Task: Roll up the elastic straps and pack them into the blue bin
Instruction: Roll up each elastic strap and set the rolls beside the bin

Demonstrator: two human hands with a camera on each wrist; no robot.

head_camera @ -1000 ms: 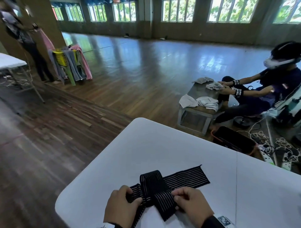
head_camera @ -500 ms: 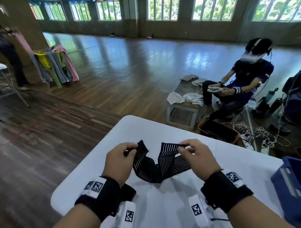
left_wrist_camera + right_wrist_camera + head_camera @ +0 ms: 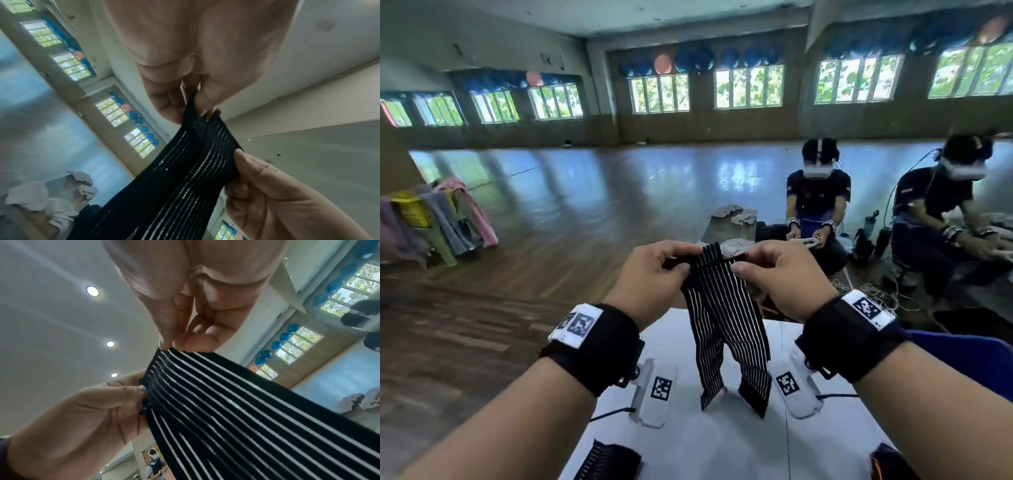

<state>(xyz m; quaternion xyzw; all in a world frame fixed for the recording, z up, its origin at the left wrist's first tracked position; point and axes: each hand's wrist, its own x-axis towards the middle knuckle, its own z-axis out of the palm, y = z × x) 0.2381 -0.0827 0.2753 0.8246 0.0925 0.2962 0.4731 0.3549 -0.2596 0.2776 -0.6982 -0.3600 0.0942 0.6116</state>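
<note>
A black elastic strap with white stripes (image 3: 726, 335) hangs folded in the air, and its two tails reach down to the white table (image 3: 688, 442). My left hand (image 3: 681, 262) and right hand (image 3: 743, 262) pinch its top edge side by side. In the left wrist view the left hand (image 3: 195, 104) pinches one corner of the strap (image 3: 185, 178). The right wrist view shows the right hand (image 3: 170, 345) pinching the other corner of the strap (image 3: 226, 402). The blue bin (image 3: 969, 356) stands at the table's right edge, partly hidden by my right forearm.
Another black strap (image 3: 609, 459) lies at the table's near left corner. A dark item with orange (image 3: 887, 462) sits at the near right. Two seated people wearing headsets (image 3: 818, 205) work beyond the table, with a low bench of cloths (image 3: 736, 216) and cables on the floor.
Both hands have lifted the strap off the table and come closer together. The strap now hangs doubled from its top edge. The head view has tilted upward.
</note>
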